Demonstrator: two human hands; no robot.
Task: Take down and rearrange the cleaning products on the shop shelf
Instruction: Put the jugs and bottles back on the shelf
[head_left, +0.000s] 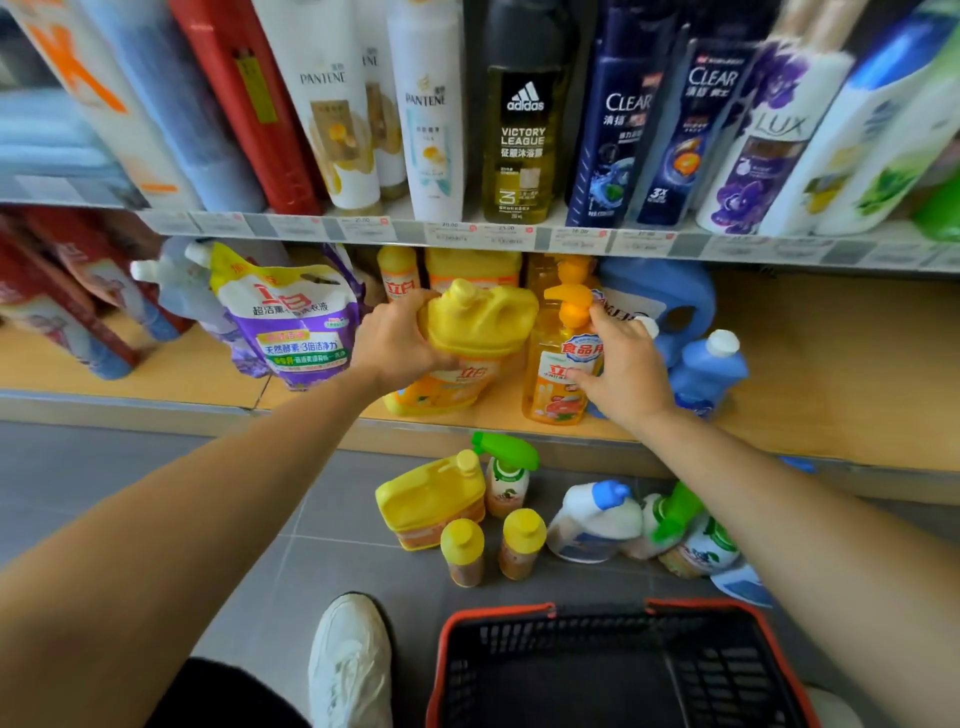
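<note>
yellow jug (480, 317): opaque moulded plastic, smooth, semi-gloss. pump bottle (558, 364) just right of it: translucent orange plastic, glossy label. refill pouch (288, 322) left of the jug: shiny creased film. shelf board (831, 364) under the jug: wood-look, matt. floor (156, 493) below the jug: grey tile, matt. basket (597, 670) further below: black plastic mesh, red rim. shoe (350, 665) below-left: white, probably synthetic, blurry.

Grey tile floor (104, 457); wood shelf (831, 364) w/ price-tag rail (753, 249) above (bright light).
</note>
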